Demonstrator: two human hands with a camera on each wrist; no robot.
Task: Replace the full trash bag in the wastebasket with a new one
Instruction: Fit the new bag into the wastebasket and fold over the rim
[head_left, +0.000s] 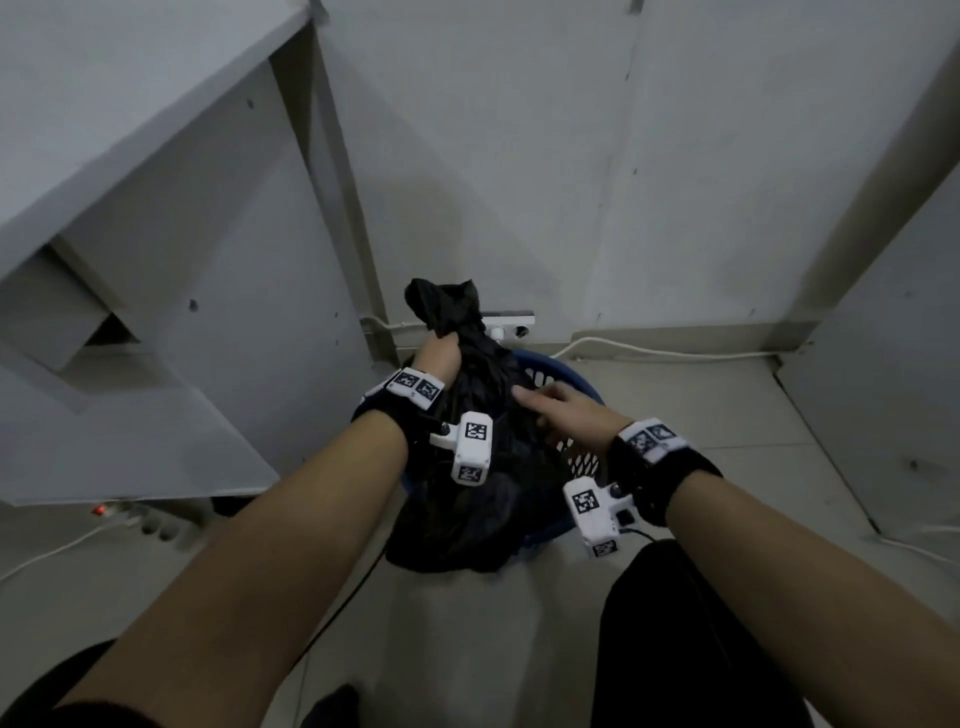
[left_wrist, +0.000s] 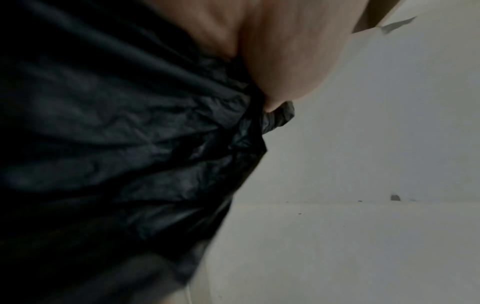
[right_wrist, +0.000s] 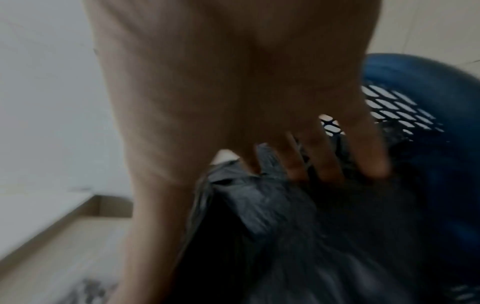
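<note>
A full black trash bag (head_left: 483, 467) stands in a blue mesh wastebasket (head_left: 576, 379) on the floor. My left hand (head_left: 439, 356) grips the bag's gathered neck, with the loose top (head_left: 441, 304) sticking out above the fist. In the left wrist view the bunched black plastic (left_wrist: 130, 133) runs under my palm (left_wrist: 285, 51). My right hand (head_left: 558, 402) lies on the bag's right side with fingers extended. In the right wrist view its fingers (right_wrist: 369, 156) press the black bag (right_wrist: 298, 226) beside the basket's blue rim (right_wrist: 428, 82).
A white power strip (head_left: 511, 322) and white cable (head_left: 665, 353) lie by the wall behind the basket. A second power strip with a red light (head_left: 150, 519) sits on the floor left. A grey desk panel (head_left: 156, 312) rises left. My dark trouser leg (head_left: 691, 639) is at bottom right.
</note>
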